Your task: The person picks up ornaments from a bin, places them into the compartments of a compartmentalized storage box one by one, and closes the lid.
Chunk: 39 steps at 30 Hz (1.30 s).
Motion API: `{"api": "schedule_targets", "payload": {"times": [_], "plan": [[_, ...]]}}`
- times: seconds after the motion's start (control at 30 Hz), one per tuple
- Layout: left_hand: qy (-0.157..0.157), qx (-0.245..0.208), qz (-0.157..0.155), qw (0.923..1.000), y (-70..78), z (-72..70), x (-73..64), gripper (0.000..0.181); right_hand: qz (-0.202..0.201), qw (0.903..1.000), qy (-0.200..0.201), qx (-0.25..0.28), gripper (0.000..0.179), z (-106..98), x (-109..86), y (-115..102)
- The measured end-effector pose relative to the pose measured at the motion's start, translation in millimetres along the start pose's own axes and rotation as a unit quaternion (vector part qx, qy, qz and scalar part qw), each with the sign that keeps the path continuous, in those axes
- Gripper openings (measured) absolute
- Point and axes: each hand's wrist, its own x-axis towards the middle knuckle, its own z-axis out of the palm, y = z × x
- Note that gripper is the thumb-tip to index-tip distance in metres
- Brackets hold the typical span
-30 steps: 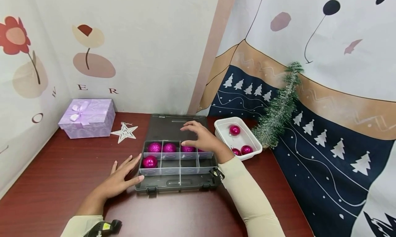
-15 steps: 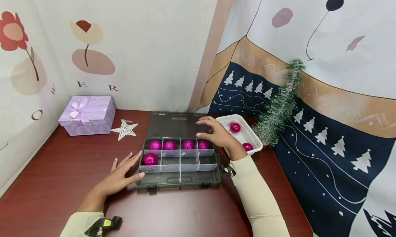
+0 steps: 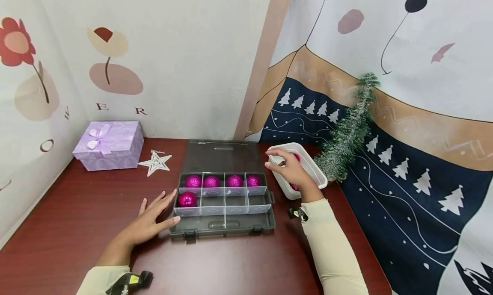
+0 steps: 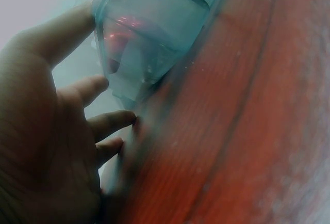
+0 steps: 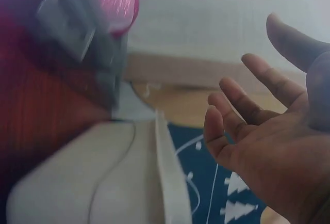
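In the head view a grey plastic compartment box (image 3: 246, 220) lies with its lid (image 3: 219, 158) folded back. Several glittery magenta Christmas balls (image 3: 235, 181) fill its back row. One shiny magenta ball (image 3: 187, 199) sits in the front-left compartment. My left hand (image 3: 148, 226) rests at the box's left side, fingers extended and touching its edge; in the left wrist view the thumb lies along the box wall (image 4: 154, 2). My right hand (image 3: 290, 170) hovers over the white tub (image 3: 280, 184), loosely bent and holding nothing. It partly hides the magenta balls (image 3: 296, 157) inside the tub.
A small frosted Christmas tree (image 3: 348, 137) stands right of the tub. A lilac gift box (image 3: 109, 147) and a white star ornament (image 3: 155, 163) lie at the back left. Fabric backdrops (image 3: 192, 64) rise behind and beside the brown table (image 3: 215, 269).
My right hand has moved rightward from above the compartment box to over the white tub, uncovering the back-row balls. The left hand has stayed at the box's left edge.
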Motion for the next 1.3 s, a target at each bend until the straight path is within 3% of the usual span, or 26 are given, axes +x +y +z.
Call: {"api": "schedule_targets", "payload": {"times": [0.2,0.43,0.67,0.97,1.3], "plan": [[-0.001,0.0,0.001,1.0,-1.4,0.7,1.7,0.087,0.014,0.9993,0.03,-0.019,0.042,-22,-8.6,20],[0.003,-0.002,0.006,1.0,-1.2,0.2,1.2,0.086,0.06,0.9981,-0.012,0.004,0.045,-42,-20.8,38],[-0.002,-0.001,-0.001,1.0,-1.6,-1.1,-0.5,0.086,0.089,0.9944,-0.056,-0.015,0.047,-56,-26.4,54],[-0.002,0.001,0.0,1.0,0.2,-0.1,0.9,0.087,0.126,0.9877,-0.073,-0.058,0.035,-72,-32.0,59],[-0.005,0.001,-0.003,1.0,0.0,-1.0,1.2,0.087,0.139,0.9832,-0.089,-0.078,0.033,-73,-35.0,63]]}}
